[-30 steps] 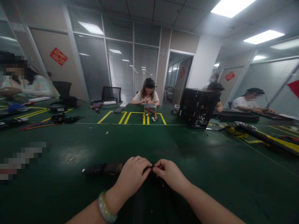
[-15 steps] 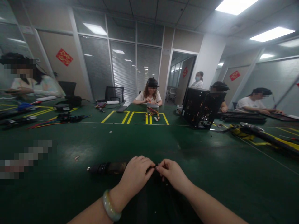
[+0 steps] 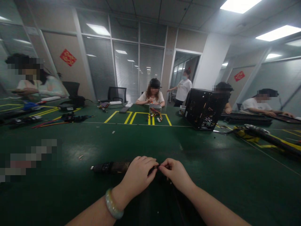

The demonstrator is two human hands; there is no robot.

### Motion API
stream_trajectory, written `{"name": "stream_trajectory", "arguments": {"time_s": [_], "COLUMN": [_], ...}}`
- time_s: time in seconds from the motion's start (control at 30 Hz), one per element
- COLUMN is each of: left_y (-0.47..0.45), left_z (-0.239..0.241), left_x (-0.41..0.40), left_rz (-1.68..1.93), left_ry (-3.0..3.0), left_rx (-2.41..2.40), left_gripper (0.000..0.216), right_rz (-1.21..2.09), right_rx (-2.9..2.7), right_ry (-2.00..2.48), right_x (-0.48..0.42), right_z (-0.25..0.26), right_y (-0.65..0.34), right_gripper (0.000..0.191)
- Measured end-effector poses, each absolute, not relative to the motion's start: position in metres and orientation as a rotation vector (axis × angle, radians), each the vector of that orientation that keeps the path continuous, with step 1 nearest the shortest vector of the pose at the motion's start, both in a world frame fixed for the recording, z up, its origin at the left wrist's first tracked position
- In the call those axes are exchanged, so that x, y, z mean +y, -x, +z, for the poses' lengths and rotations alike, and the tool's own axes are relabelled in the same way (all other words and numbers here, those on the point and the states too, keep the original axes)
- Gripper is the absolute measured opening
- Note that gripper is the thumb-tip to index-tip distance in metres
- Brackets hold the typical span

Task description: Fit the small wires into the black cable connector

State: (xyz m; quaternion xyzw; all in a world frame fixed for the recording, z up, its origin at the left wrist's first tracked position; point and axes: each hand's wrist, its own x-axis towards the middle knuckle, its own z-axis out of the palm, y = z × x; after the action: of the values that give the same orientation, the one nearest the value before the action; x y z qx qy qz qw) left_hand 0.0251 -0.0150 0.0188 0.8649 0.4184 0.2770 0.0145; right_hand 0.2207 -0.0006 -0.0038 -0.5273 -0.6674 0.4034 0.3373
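Green matting covers a wide worktable (image 3: pixel 211 163) in an office with glass partitions and ceiling lights. Near the bottom centre, the person's left hand (image 3: pixel 138 172) and right hand (image 3: pixel 175 174) meet knuckle to knuckle. Both have their fingers curled in and the tips pressed together on a small dark piece (image 3: pixel 158 167) between them. It is too small and too shadowed to tell what it is.

A dark cylinder (image 3: pixel 110 167) lies flat on the matting and runs leftward from under the left hand. Whether the pinched piece is joined to it cannot be told. A pale bracelet (image 3: pixel 114 204) sits on the left wrist, and a dark flat item (image 3: pixel 152 201) lies under both forearms.

Over the last 1 second the hands have barely moved: same pinch, same meeting point, cylinder in the same place beside the left hand. The view has drifted slightly, so everything sits a little further right. In the background, a standing person in a white top (image 3: pixel 183 89) has come from behind the pillar into the doorway.

Judging by this, the fine fingertip work is ongoing and not yet released. A seated person (image 3: pixel 151 94) works across the table beyond yellow tape lines (image 3: pixel 131 117), and an open black computer case (image 3: pixel 199 110) stands to the right.
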Motion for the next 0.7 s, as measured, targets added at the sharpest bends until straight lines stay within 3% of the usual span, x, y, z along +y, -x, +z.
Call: {"name": "stream_trajectory", "arguments": {"time_s": [0.7], "left_y": [-0.0211], "left_z": [0.022], "left_x": [-0.0165], "left_rz": [0.84], "left_ry": [-2.654], "left_rx": [1.273], "left_gripper": [0.011], "right_rz": [1.092], "right_rx": [-1.804], "right_ry": [1.369], "right_x": [0.0003], "right_z": [0.0009], "right_y": [-0.225], "right_gripper": [0.021]}}
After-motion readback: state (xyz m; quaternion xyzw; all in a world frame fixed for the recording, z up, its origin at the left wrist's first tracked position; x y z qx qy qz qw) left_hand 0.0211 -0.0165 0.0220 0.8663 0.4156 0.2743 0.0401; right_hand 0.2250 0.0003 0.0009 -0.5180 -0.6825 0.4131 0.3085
